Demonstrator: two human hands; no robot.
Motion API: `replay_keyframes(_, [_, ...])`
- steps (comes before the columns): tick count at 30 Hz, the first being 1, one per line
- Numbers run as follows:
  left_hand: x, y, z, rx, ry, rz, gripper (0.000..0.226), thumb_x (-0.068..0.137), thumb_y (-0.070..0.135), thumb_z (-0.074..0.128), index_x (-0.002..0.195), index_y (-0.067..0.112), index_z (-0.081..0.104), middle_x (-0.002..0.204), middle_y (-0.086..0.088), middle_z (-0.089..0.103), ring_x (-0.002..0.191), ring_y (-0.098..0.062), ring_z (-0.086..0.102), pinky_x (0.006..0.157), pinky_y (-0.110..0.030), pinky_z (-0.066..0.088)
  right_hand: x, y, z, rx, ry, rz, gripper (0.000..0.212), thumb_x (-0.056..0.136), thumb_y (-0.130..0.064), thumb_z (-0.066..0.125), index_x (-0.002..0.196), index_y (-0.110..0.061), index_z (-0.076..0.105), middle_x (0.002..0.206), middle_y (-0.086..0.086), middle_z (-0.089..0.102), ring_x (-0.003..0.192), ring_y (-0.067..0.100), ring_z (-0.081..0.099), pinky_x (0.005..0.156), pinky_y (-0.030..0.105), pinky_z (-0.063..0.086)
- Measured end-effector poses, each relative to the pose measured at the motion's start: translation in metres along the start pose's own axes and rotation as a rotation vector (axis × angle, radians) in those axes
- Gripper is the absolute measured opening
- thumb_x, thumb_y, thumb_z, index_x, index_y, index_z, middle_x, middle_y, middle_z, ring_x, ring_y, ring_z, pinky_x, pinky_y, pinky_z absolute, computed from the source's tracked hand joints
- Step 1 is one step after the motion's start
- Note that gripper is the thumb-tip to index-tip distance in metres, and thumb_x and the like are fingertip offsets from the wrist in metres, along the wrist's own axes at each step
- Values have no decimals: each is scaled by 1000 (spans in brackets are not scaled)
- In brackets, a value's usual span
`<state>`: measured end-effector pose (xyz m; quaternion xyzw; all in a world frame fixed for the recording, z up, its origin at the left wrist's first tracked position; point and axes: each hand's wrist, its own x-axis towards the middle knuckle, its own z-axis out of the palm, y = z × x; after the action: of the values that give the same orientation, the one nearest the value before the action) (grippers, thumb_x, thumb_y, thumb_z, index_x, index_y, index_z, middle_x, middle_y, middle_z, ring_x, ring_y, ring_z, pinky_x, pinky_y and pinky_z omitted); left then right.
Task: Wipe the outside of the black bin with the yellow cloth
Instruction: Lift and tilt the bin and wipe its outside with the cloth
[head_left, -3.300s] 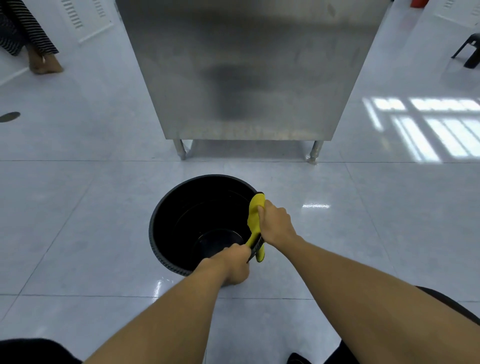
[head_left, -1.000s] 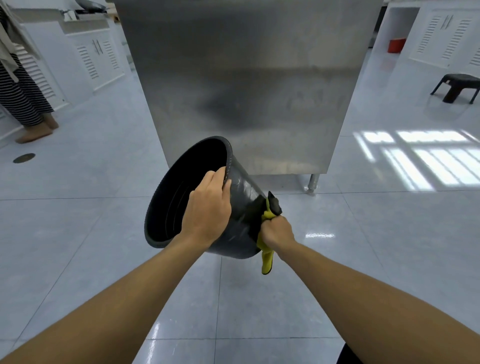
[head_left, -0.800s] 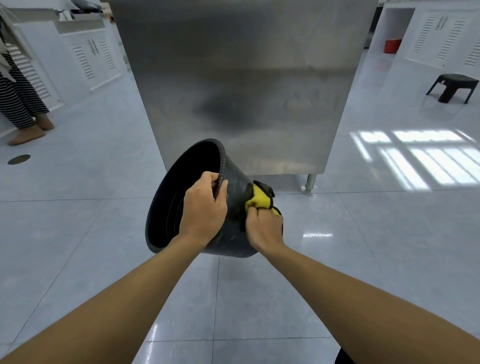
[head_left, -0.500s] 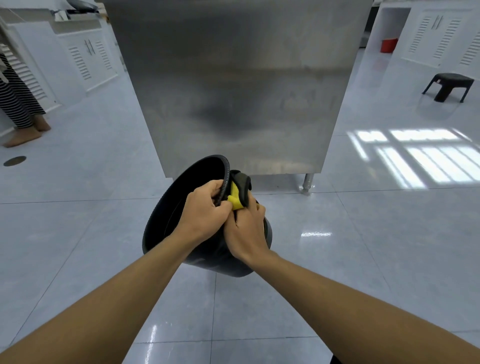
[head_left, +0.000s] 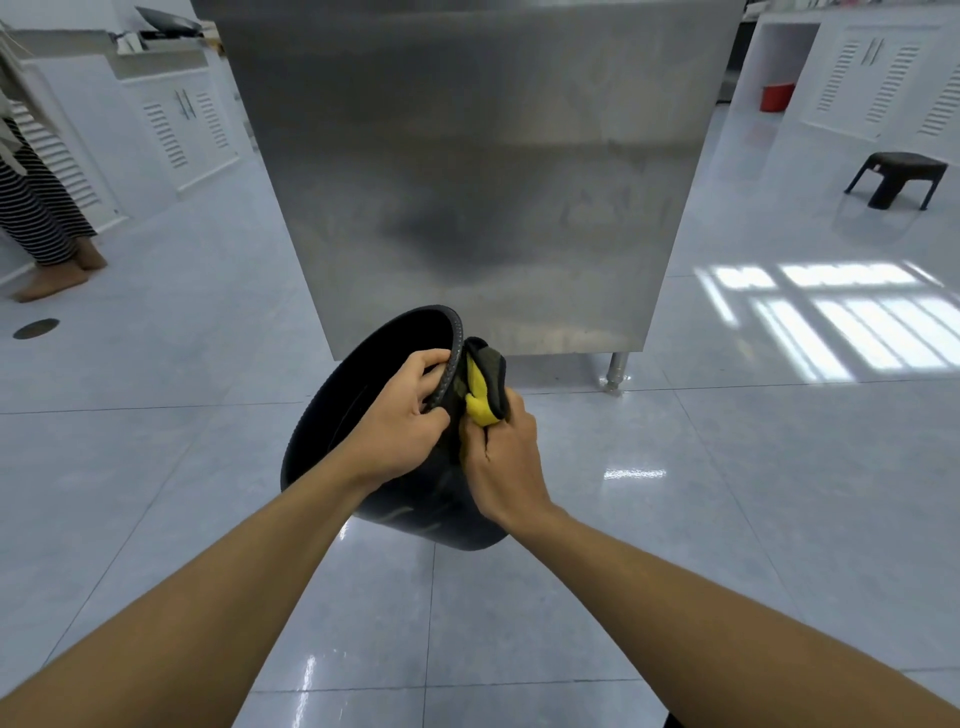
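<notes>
1. Head view, frame centre: our left hand grips the black bin by its rim, tilted off the floor; our right hand, clamped on the yellow cloth, has climbed from the lower wall to just under the rim, finishing that stroke
2. No readable labels or writing

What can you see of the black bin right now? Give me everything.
The black bin is a round, tapered tub of glossy, plastic-looking material with a ribbed rim. It is tilted, mouth facing up and left, base lower right, apparently off the tiled floor. The left hand grips the near rim, fingers curled inside. The right hand presses the yellow cloth against the outer wall just below the rim. Pale streaks mark the lower wall. The inside looks dark.
</notes>
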<state>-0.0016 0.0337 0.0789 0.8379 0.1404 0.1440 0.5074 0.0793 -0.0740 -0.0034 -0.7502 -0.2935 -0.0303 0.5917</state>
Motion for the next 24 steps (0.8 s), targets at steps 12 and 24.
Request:
replay_keyframes(12, [0,14,-1,-137,127,30,55,93,-9,57,143,12,50,132,1,68,116,-13,66,95,-31,57,8,45,-31,-239,-64,655,54,104,-49,27,129,-11,56,130,16,56,118,40,54,104,55,44])
replay_keyframes(24, [2,12,6,169,302,16,48,95,18,61,143,20,57,126,2,71,105,-15,67,100,-43,55,22,46,-47,-85,-102,1012,45,105,-37,27,125,-9,56,128,17,57,113,36,54,110,53,42])
